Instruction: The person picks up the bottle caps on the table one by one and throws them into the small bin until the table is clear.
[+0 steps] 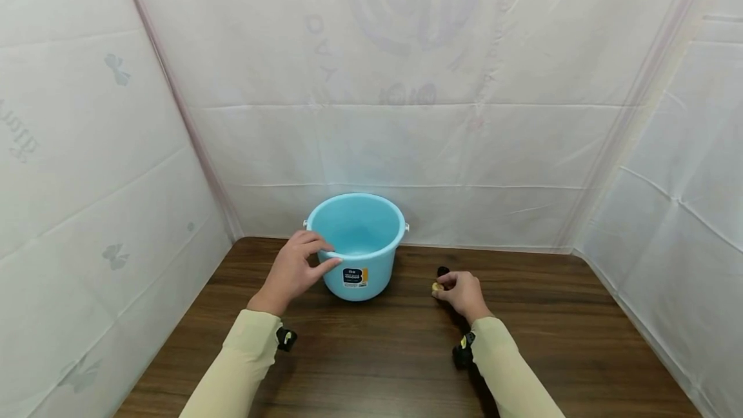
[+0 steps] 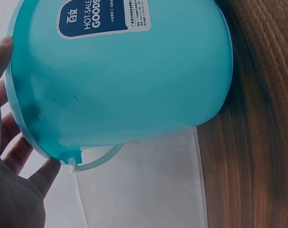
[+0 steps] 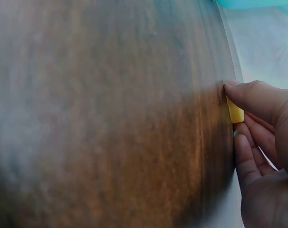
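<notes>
A light blue plastic bucket (image 1: 380, 273) stands upright on the wooden table, with a label on its front. My left hand (image 1: 293, 269) holds its near-left rim, with the thumb on the outer side; in the left wrist view the other fingers (image 2: 18, 154) lie along the rim. Right of the bucket, low over the table, my right hand (image 1: 464, 294) pinches a small yellow piece (image 3: 236, 113) between thumb and fingers. Its exact kind cannot be told. Just behind those fingers is a small dark round thing (image 1: 443, 271). The bucket's visible inside shows only blue plastic.
White printed sheeting (image 1: 441, 147) rises behind the table and along both sides. The brown wood-grain table (image 1: 360, 366) stretches in front of the bucket and to its right. The bucket's pale handle (image 2: 103, 159) hangs at its far side.
</notes>
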Demonstrator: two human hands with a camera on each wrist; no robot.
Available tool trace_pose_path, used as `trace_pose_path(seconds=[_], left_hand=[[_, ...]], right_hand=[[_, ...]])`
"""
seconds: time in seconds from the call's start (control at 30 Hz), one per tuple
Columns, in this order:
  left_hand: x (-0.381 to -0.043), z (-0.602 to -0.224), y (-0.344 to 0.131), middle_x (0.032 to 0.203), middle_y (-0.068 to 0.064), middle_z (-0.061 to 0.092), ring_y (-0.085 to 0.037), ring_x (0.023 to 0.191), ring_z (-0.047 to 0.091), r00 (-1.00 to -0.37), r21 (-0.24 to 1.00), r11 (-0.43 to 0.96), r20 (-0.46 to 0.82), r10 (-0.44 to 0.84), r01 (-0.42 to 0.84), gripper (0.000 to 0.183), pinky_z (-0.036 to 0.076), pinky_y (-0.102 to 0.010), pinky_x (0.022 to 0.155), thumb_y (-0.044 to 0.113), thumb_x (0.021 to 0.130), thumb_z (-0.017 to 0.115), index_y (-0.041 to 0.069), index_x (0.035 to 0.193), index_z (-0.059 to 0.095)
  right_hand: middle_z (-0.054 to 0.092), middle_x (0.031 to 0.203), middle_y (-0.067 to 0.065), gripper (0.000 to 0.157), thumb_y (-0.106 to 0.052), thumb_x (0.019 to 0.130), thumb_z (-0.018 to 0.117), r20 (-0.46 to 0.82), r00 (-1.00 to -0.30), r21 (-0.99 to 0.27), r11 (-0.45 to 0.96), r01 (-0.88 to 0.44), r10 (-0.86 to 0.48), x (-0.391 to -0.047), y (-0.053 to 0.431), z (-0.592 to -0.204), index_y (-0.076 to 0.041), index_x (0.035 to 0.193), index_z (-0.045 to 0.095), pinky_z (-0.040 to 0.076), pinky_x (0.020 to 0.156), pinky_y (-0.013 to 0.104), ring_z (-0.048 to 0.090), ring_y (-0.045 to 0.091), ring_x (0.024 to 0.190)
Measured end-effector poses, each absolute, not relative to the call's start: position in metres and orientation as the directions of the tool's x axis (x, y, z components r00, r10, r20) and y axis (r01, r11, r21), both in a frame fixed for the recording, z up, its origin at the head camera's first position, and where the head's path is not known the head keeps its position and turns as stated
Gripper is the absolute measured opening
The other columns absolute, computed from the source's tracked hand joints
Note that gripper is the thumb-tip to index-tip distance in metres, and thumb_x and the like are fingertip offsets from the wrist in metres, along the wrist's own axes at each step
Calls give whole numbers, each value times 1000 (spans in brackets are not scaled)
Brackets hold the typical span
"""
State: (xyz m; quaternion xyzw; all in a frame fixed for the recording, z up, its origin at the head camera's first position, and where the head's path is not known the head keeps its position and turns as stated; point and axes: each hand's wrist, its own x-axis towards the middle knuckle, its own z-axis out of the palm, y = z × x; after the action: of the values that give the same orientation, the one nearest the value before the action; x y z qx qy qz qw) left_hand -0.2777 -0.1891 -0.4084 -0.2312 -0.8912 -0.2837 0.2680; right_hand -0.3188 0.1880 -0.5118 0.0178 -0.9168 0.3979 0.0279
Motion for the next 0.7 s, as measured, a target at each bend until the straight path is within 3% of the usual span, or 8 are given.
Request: trace_pose_path(seconds=[0.3, 0.7], left_hand=[[-276, -407, -190, 101, 1, 70, -21, 109, 58, -752, 384, 734, 606, 258, 561, 23, 57, -45, 90, 35, 84, 86, 18, 97, 78], [-277, -406, -189, 100, 1, 70, -21, 108, 58, -756, 380, 737, 600, 263, 558, 24, 57, -44, 89, 36, 84, 86, 18, 98, 79]], right_hand=[[75, 101, 8, 20, -11, 84, 85, 80, -997, -728, 683, -62, -6, -320, 187, -516, -8, 103, 79, 58, 84, 42, 69, 23, 94], [75, 99, 6, 20, -12, 84, 85, 84, -995, -714, 693, -100, -57, -320, 190, -507, -8, 102, 79, 58, 85, 43, 69, 22, 95]])
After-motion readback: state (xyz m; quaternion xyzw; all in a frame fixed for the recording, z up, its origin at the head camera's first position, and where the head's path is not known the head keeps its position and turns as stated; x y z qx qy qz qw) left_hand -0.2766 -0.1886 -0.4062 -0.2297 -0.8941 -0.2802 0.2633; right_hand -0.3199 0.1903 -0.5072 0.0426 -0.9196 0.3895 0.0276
